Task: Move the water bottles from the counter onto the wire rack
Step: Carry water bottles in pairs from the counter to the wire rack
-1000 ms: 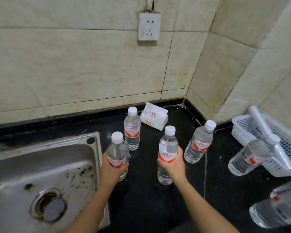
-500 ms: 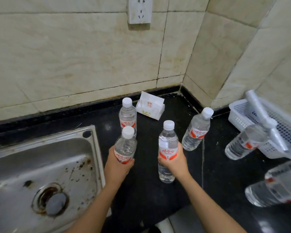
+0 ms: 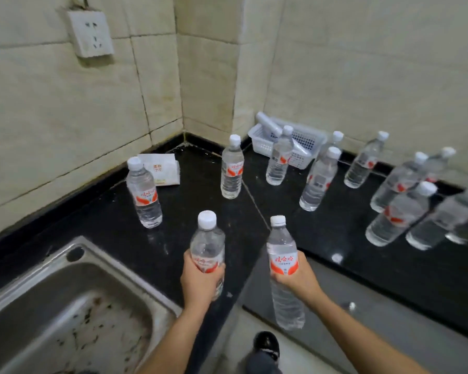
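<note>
Left hand (image 3: 200, 279), fingers wrapped round the left bottle (image 3: 207, 244) above the counter (image 3: 200, 190) edge by the sink (image 3: 65, 319); right hand (image 3: 297, 276) grips the right bottle (image 3: 281, 247) out over the floor; rack not in view. Risk: each is a 1-handed hold on a slick label, so a slip would drop it, and a swing right could topple the crowded standing bottles (image 3: 231, 171). Count: 2 held, at least 10 standing on the counter (right end blurred), 1 basket (image 3: 305, 139), 1 tissue pack (image 3: 164, 168), 1 sink.
</note>
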A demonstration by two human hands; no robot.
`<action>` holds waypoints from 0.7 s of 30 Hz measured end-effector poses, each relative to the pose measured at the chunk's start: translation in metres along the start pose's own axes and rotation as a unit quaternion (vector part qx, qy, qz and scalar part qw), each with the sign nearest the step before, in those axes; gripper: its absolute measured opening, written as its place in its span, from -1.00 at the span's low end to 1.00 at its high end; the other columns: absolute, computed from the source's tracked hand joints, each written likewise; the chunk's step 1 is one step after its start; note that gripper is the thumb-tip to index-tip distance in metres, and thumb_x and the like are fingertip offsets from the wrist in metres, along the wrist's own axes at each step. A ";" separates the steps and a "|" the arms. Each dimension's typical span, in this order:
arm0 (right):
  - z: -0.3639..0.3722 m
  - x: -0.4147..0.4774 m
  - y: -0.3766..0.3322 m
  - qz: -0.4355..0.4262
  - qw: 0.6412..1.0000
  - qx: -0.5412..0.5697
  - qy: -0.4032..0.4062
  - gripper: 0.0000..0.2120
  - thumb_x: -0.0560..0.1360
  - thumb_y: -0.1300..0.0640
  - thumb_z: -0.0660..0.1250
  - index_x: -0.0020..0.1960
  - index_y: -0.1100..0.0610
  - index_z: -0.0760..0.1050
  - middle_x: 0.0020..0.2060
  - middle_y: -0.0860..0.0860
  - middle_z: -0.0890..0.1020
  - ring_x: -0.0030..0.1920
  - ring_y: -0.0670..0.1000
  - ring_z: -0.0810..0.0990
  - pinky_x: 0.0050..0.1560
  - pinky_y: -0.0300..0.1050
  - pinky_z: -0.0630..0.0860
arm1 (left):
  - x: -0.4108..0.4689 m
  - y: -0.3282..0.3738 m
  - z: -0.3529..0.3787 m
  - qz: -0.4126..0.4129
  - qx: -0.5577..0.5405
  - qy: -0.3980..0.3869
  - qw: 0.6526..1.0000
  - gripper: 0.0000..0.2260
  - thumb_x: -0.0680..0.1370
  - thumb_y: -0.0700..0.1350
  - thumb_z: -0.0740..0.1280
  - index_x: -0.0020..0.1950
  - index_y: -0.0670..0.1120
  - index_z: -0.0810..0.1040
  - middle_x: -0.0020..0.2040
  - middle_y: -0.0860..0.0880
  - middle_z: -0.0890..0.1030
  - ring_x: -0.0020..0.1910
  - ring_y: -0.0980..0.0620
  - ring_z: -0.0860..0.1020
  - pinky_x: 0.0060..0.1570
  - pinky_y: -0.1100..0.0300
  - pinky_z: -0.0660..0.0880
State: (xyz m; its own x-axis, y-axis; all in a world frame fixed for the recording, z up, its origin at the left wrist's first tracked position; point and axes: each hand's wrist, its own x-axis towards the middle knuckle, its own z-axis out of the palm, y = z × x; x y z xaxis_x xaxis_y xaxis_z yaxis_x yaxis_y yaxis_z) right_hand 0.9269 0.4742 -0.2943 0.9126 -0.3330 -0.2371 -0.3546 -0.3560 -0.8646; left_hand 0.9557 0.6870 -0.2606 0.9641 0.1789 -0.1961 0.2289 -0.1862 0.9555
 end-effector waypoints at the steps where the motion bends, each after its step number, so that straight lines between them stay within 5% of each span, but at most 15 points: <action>1: -0.013 -0.020 -0.001 0.007 1.000 -0.006 0.018 -0.48 0.09 0.04 0.49 0.00 0.13 0.43 -0.23 -0.03 0.60 -0.24 -0.05 0.58 -0.17 -0.10 0.55 | -0.009 0.004 0.005 0.004 -0.002 -0.018 1.000 -0.46 0.29 -0.26 0.51 0.21 -0.16 0.40 0.09 -0.16 0.59 -0.02 -0.08 0.53 -0.02 0.17 0.40; 8: -0.107 -0.137 0.002 0.002 0.989 0.025 0.144 -0.43 0.26 0.32 0.48 0.12 0.04 0.28 -0.15 -0.12 0.53 -0.19 -0.16 0.53 -0.24 -0.49 0.45 | -0.085 0.048 0.063 0.091 -0.012 -0.191 0.977 -0.49 0.30 -0.30 0.50 0.16 -0.09 0.39 -0.05 -0.02 0.49 -0.08 -0.01 0.47 -0.03 0.20 0.35; 14: -0.183 -0.233 0.036 0.003 0.963 0.061 0.263 -0.32 0.25 0.33 0.49 0.19 0.02 0.19 -0.05 -0.06 0.51 -0.09 -0.16 0.54 -0.15 -0.41 0.51 | -0.176 0.064 0.118 0.145 -0.019 -0.337 0.930 -0.51 0.28 -0.33 0.50 0.06 -0.05 0.36 -0.08 -0.02 0.52 -0.09 -0.04 0.51 -0.03 0.16 0.39; 19: -0.241 -0.322 0.088 0.023 0.935 0.063 0.347 -0.23 0.20 0.25 0.53 0.23 -0.04 0.14 -0.03 -0.14 0.50 -0.01 -0.09 0.57 0.08 -0.13 0.51 | -0.270 0.056 0.169 0.137 -0.010 -0.381 0.914 -0.54 0.28 -0.30 0.50 0.04 -0.06 0.35 -0.10 -0.06 0.53 -0.10 -0.08 0.52 -0.05 0.12 0.42; 21: -0.259 -0.360 0.111 0.036 0.925 0.072 0.372 -0.24 0.18 0.24 0.53 0.20 -0.04 0.15 -0.05 -0.17 0.50 -0.06 -0.19 0.56 0.07 -0.19 0.50 | -0.315 0.048 0.190 0.127 -0.011 -0.405 0.906 -0.54 0.28 -0.30 0.50 0.04 -0.07 0.35 -0.13 -0.03 0.53 -0.09 -0.09 0.53 -0.05 0.11 0.42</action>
State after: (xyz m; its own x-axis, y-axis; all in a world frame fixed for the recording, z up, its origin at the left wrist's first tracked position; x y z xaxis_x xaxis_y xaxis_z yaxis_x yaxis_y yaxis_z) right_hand 0.5063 0.3280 -0.1901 0.4767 -0.8786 0.0281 -0.3285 -0.2077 -0.9214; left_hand 0.6886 0.4380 -0.1947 0.7702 -0.6352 -0.0575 -0.0092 -0.1012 0.9948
